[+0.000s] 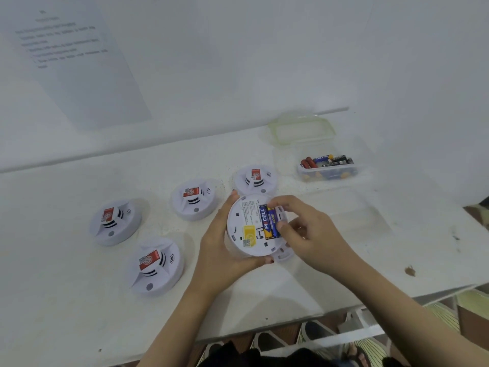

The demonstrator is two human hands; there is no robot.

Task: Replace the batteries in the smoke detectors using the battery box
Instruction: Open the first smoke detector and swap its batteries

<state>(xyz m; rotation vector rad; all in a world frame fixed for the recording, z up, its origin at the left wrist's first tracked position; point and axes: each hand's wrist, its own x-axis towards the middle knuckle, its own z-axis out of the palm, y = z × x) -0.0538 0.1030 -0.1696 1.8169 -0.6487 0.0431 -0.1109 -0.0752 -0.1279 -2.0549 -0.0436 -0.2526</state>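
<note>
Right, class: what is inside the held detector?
Two blue-and-yellow batteries lie side by side in the detector. The right hand pinches one, hiding the bay's right edge.

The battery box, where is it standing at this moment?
In the head view, the battery box stands open at the far right of the table, just right of the farthest smoke detector, with its lid behind it.

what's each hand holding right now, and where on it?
Left hand grips the upturned smoke detector by its round side wall. Right hand pinches the blue battery in its bay, apparently by both ends.
</note>
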